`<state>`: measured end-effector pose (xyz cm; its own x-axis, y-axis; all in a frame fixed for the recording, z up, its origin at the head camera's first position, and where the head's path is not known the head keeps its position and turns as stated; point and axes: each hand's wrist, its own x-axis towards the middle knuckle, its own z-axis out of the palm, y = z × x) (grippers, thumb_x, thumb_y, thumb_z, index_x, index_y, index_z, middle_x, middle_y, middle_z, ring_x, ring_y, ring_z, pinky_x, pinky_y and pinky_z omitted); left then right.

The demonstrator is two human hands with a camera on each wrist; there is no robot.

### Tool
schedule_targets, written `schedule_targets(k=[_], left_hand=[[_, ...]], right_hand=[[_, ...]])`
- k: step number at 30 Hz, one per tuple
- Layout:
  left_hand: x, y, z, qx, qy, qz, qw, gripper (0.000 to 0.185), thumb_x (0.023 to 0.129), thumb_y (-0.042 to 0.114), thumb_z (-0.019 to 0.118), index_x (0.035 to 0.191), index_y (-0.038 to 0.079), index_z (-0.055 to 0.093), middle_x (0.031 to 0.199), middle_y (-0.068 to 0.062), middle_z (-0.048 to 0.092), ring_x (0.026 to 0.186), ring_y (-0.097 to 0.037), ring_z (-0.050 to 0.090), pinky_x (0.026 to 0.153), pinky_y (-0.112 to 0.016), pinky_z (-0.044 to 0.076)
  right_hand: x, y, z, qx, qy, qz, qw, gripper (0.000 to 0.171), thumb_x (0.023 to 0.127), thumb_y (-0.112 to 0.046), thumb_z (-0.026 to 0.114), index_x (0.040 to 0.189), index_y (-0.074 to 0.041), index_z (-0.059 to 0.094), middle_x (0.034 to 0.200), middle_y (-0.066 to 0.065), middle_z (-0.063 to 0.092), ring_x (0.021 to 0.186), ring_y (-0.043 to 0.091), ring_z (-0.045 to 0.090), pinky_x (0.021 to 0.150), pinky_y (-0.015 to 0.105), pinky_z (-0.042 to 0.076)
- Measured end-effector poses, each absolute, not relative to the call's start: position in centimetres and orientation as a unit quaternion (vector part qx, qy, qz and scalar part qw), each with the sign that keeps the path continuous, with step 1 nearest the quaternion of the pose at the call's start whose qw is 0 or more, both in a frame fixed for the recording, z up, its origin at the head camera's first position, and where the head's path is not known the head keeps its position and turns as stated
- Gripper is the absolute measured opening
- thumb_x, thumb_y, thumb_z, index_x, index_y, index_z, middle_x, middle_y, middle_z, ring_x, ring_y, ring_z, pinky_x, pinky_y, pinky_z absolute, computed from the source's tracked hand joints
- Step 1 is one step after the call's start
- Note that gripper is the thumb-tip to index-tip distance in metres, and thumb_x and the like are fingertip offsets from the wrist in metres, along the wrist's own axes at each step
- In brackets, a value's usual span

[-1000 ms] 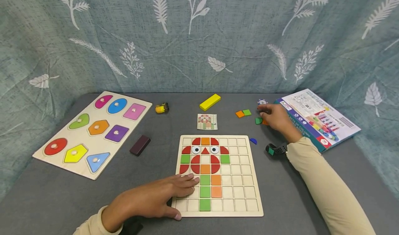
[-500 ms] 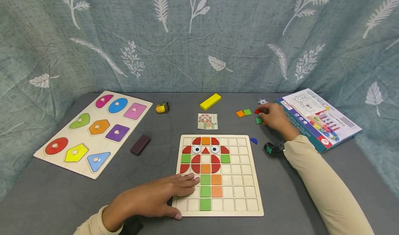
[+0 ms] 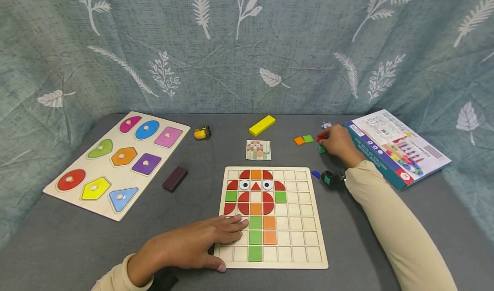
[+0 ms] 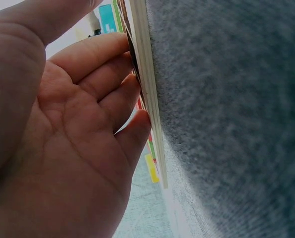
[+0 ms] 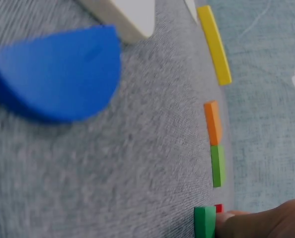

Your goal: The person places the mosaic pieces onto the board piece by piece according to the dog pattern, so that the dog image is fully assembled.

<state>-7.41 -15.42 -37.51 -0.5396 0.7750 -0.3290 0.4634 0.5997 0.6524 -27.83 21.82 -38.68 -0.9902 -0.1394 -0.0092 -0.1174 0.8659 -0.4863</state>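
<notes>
We work on a grey felt-like surface [image 3: 200,162] backed by a blue-green cloth [image 3: 247,46] printed with white leaves, which hangs behind and wraps round both sides.

Our left hand [image 3: 193,244] lies flat, fingers straight and relaxed, holding nothing. Its fingertips rest on the near left corner of the wooden grid board [image 3: 297,222], and the thumb lies along the board's near edge. In the left wrist view the fingers [image 4: 105,54] press against the board's pale edge [image 4: 150,89]. On the board, just beyond those fingertips, coloured tiles form a figure [image 3: 254,201] of red, orange and green pieces with two eyes.

Our right hand [image 3: 337,141] is well beyond the board's far right corner, fingers curled down onto a small red piece [image 3: 319,138]. We cannot tell whether it pinches the piece or only touches it. A green piece [image 3: 322,150] lies just beside the fingertips; the right wrist view shows it [image 5: 204,221] touching the fingertip with the red piece [image 5: 218,208] right behind. Left of this hand lie an orange tile [image 3: 299,140] and a green tile [image 3: 307,138] side by side. Near the right wrist sits a blue half-round piece [image 3: 315,174]. To the right of the hand lies the game box [image 3: 397,147].

Between the hands and further back sit a small pattern card [image 3: 258,150] and a yellow block [image 3: 262,125]. Far left of our left hand lies a shape puzzle board [image 3: 115,164], with a dark brown block [image 3: 175,179] and a little yellow toy [image 3: 201,133] nearer.
</notes>
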Motion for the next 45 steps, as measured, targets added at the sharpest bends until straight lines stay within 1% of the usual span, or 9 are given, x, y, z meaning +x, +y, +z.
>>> schedule_targets(k=[2,8,13,17,23,25,30,35,45], left_hand=[[-7.4,-15.4,-37.5,0.37,0.84,0.252,0.306,0.068,0.085,0.027,0.076,0.146,0.017,0.047,0.154,0.01,0.031,0.145,-0.016,0.021,0.111,-0.045,0.029],[-7.4,-15.3,-37.5,0.374,0.839,0.255,0.303,0.068,0.085,0.027,0.077,0.145,0.016,0.048,0.154,0.009,0.032,0.145,-0.017,0.021,0.111,-0.045,0.028],[-7.4,-15.3,-37.4,0.374,0.838,0.255,0.305,0.067,0.085,0.026,0.077,0.145,0.015,0.048,0.154,0.009,0.033,0.144,-0.017,0.022,0.111,-0.044,0.028],[-7.4,-15.4,-37.4,0.379,0.835,0.258,0.304,0.068,0.085,0.025,0.076,0.146,0.015,0.047,0.154,0.009,0.032,0.145,-0.017,0.021,0.111,-0.044,0.028],[-7.4,-15.5,-37.4,0.381,0.835,0.258,0.303,0.069,0.085,0.025,0.076,0.146,0.016,0.045,0.155,0.009,0.031,0.145,-0.017,0.02,0.111,-0.045,0.027],[-7.4,-15.5,-37.5,0.378,0.835,0.259,0.305,0.07,0.085,0.025,0.076,0.147,0.016,0.044,0.155,0.009,0.031,0.145,-0.017,0.02,0.111,-0.045,0.027],[-7.4,-15.3,-37.4,0.378,0.837,0.254,0.304,0.069,0.086,0.025,0.076,0.146,0.014,0.045,0.155,0.008,0.031,0.145,-0.017,0.02,0.112,-0.045,0.027],[-7.4,-15.2,-37.3,0.384,0.841,0.239,0.298,0.068,0.086,0.026,0.076,0.146,0.013,0.046,0.155,0.007,0.031,0.145,-0.017,0.021,0.112,-0.045,0.027],[-7.4,-15.3,-37.3,0.395,0.838,0.238,0.292,0.07,0.086,0.027,0.076,0.147,0.014,0.044,0.155,0.006,0.031,0.144,-0.018,0.022,0.112,-0.044,0.027]], right_hand=[[-27.8,21.9,-38.6,-0.067,0.967,-0.245,0.023,0.023,0.091,-0.002,0.06,0.109,0.008,0.069,0.107,0.026,0.067,0.095,0.037,0.06,0.08,0.047,0.048],[-27.3,22.5,-38.5,-0.092,0.964,-0.251,0.006,0.026,0.099,-0.005,0.05,0.108,0.007,0.07,0.101,0.025,0.068,0.066,0.028,0.061,0.061,0.039,0.049],[-26.7,22.8,-38.3,-0.125,0.956,-0.264,-0.037,0.028,0.1,-0.004,0.046,0.112,0.011,0.066,0.097,0.026,0.066,0.069,0.029,0.058,0.066,0.042,0.045],[-25.9,22.7,-37.9,-0.145,0.946,-0.286,-0.036,0.03,0.099,-0.001,0.043,0.118,0.011,0.063,0.093,0.024,0.062,0.063,0.026,0.057,0.061,0.04,0.044],[-24.4,21.9,-37.1,-0.18,0.939,-0.294,-0.001,0.023,0.094,0.001,0.054,0.112,0.009,0.066,0.103,0.023,0.06,0.084,0.032,0.059,0.07,0.044,0.049],[-23.9,21.5,-36.8,-0.186,0.937,-0.295,0.011,0.02,0.092,0.0,0.058,0.109,0.007,0.068,0.101,0.02,0.063,0.087,0.031,0.06,0.073,0.045,0.05],[-22.4,20.3,-36.3,-0.216,0.923,-0.314,0.055,0.015,0.09,-0.001,0.065,0.103,0.003,0.071,0.09,0.009,0.069,0.08,0.022,0.062,0.071,0.038,0.05],[-20.9,19.4,-36.3,-0.252,0.897,-0.34,0.13,0.016,0.089,0.001,0.065,0.103,0.001,0.073,0.095,0.006,0.069,0.075,0.016,0.058,0.064,0.031,0.048],[-18.8,17.8,-36.6,-0.291,0.868,-0.362,0.175,0.017,0.087,0.002,0.065,0.102,-0.001,0.073,0.09,0.004,0.067,0.074,0.015,0.055,0.065,0.028,0.048]])
